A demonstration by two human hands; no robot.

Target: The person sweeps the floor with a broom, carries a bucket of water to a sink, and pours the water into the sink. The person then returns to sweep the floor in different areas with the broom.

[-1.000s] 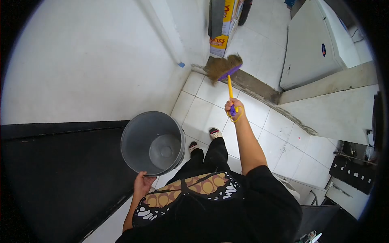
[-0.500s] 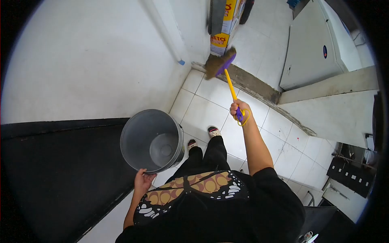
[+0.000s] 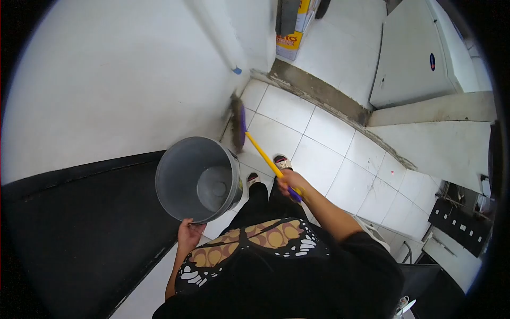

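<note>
A grey bucket (image 3: 215, 183) stands tilted toward me at the lower left, its inside showing nothing but its bare bottom. The near rim is gripped by my left hand (image 3: 190, 234). My right hand (image 3: 291, 183) is closed around the purple end of a yellow broom handle (image 3: 263, 153). The broom's brown bristles (image 3: 237, 125) and purple head lie against the foot of the white wall, just beyond the bucket. A yellow loop hangs by my right hand.
A raised concrete ledge (image 3: 319, 90) crosses the white tiled floor (image 3: 319, 159). Yellow and white boxes (image 3: 289, 42) stand beyond it, with a white chest (image 3: 411, 58) at the upper right. My feet are beside the bucket.
My right hand has come down toward me and slightly left. The broom head has swung from the ledge down and left to the wall beside the bucket. My left hand keeps its hold.
</note>
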